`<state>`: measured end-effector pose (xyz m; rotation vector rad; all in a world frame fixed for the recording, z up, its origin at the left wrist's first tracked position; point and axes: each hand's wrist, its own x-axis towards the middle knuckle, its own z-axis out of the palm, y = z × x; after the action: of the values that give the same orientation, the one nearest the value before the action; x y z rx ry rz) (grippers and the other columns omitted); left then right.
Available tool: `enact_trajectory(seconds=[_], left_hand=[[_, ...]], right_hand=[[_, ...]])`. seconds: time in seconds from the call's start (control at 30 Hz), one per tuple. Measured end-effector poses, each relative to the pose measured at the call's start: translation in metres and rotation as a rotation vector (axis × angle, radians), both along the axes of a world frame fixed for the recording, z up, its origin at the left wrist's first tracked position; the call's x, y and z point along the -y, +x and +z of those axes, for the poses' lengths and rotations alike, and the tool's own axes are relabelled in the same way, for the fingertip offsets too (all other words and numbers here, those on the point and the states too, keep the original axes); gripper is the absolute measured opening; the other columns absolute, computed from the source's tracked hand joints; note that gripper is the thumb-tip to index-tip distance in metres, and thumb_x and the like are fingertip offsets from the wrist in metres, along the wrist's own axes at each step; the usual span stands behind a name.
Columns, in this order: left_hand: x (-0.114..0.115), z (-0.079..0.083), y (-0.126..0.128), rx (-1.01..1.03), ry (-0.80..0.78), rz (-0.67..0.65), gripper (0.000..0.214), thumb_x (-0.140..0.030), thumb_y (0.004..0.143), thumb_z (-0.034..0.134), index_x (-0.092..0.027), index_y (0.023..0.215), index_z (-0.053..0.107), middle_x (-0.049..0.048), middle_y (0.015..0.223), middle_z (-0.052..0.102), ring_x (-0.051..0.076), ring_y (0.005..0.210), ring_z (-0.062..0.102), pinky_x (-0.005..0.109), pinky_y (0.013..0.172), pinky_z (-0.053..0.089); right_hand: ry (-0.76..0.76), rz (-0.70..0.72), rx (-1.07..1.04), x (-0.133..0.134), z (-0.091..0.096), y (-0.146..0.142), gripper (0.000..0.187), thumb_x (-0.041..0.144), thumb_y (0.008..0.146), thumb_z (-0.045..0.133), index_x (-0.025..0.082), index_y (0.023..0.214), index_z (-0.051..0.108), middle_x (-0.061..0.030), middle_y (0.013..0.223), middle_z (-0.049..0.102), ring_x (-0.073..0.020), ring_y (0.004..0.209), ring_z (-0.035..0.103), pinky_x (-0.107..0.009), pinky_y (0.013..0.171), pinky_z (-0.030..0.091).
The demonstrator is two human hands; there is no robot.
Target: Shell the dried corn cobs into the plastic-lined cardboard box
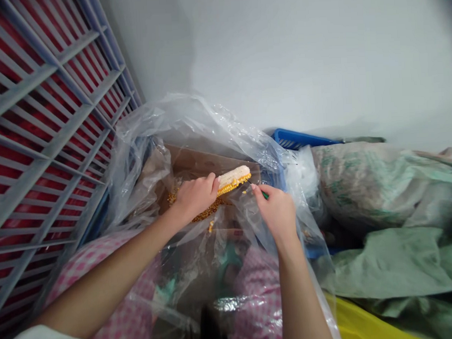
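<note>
My left hand [198, 194] is wrapped round the near end of a corn cob [232, 180]. Its upper side is bare and pale, while rows of yellow kernels remain along the lower side. In my right hand [275, 207] is a thin tool with a green handle [265, 195], its dark tip at the cob's far end; its exact kind I cannot make out. Below the cob, loose corn kernels [209, 210] lie in a clear plastic bag [135, 143] spread open around a brown cardboard box [195, 161]. A few kernels are just under the tool's tip.
A grey plastic crate [52, 132] with red behind its slats rises at the left. To the right are a blue basket [303, 137], a stuffed woven sack [365, 183], green cloth-like sacking [398, 262] and something yellow [360, 323]. A pale wall [299, 51] stands behind.
</note>
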<state>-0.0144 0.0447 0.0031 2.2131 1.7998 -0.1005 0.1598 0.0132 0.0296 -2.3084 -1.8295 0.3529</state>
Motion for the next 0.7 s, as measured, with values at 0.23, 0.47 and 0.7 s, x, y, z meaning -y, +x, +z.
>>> enact_trajectory(seconds=[0.23,0.47,0.7], left_hand=[[0.001,-0.003,0.002,-0.005,0.020,-0.023,0.046,-0.039,0.089,0.012,-0.017,0.100,0.051,0.0108,0.083,0.067,0.027,0.076,0.065,0.036,0.065,0.046],[0.005,-0.006,0.008,-0.025,0.040,-0.057,0.046,-0.039,0.089,0.014,-0.017,0.099,0.053,0.0119,0.085,0.067,0.025,0.078,0.065,0.034,0.066,0.045],[0.007,-0.011,0.013,-0.040,0.035,-0.064,0.046,-0.038,0.089,0.014,-0.017,0.099,0.053,0.0122,0.087,0.067,0.025,0.078,0.064,0.033,0.065,0.045]], right_hand=[[-0.071,0.015,0.050,-0.001,-0.001,-0.001,0.038,0.042,0.085,0.036,0.021,0.072,0.065,-0.0049,0.062,0.062,-0.0138,0.054,0.049,-0.025,0.050,0.021],[-0.120,0.052,0.252,0.002,-0.001,-0.005,0.038,0.037,0.087,0.036,0.019,0.074,0.066,-0.0089,0.066,0.064,-0.0165,0.058,0.056,-0.026,0.051,0.022],[-0.134,0.093,0.306,0.002,-0.006,-0.006,0.034,0.032,0.088,0.035,0.018,0.079,0.065,-0.0107,0.070,0.066,-0.0200,0.062,0.062,-0.026,0.052,0.029]])
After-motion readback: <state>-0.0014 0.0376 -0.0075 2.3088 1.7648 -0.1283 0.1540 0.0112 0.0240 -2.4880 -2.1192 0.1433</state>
